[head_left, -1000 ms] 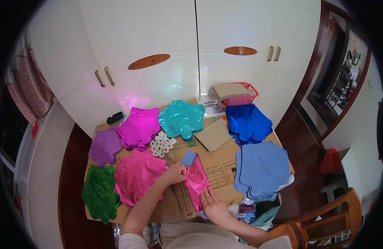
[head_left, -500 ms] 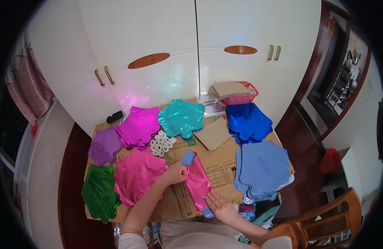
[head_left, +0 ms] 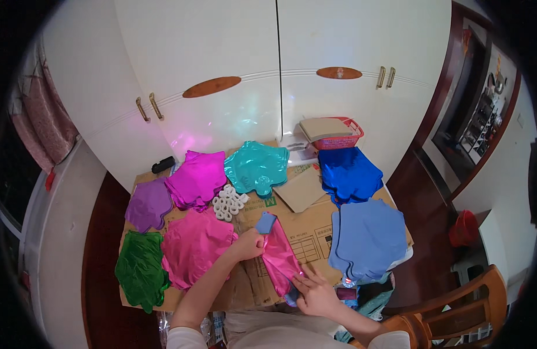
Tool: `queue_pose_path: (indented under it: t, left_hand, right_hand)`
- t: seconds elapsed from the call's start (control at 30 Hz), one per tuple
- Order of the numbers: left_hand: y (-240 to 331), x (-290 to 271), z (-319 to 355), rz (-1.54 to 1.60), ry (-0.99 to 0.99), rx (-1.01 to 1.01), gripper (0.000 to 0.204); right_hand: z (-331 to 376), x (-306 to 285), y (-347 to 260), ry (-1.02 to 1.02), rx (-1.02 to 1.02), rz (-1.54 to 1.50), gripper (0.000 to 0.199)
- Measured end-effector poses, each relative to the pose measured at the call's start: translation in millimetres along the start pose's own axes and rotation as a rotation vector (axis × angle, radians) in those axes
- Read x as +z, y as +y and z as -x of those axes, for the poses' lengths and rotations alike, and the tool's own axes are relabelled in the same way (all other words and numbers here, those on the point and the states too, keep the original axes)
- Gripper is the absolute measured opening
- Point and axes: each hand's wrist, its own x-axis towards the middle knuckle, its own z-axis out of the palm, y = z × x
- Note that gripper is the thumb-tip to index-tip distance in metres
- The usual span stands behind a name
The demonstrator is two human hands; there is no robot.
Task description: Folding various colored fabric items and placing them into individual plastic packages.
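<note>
A flat foil balloon (head_left: 279, 251), folded into a long strip, lies on the cardboard in front of me. Its outer face is shiny pink, with dull blue showing at both ends. My left hand (head_left: 249, 244) is closed at the strip's upper left edge; its fingertips are partly hidden. My right hand (head_left: 316, 293) rests at the lower right end, fingers stretched and a little spread over the foil. To the left is a stack of pink foil balloons (head_left: 197, 247); on the right, a stack of pale blue ones (head_left: 370, 238).
Around the cardboard (head_left: 258, 200) lie green (head_left: 141, 270), purple (head_left: 148, 203), magenta (head_left: 197, 179), teal (head_left: 258, 166) and dark blue (head_left: 351, 174) foil stacks. Small white rolls (head_left: 229, 203), a beige board (head_left: 306, 191) and a red basket (head_left: 352, 139) sit among them. A wooden chair (head_left: 472, 308) stands right.
My right hand has shifted slightly right, its fingers now more spread at the strip's lower end. My left hand stays at the upper edge. The whole view has shifted slightly.
</note>
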Motion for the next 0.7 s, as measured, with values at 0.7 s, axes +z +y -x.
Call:
queue_pose_path:
  t: [0.7]
  left_hand:
    - [58, 22, 11, -0.203, 0.016, 0.419, 0.041]
  right_hand:
    - [-39, 78, 11, -0.016, 0.028, 0.125, 0.048]
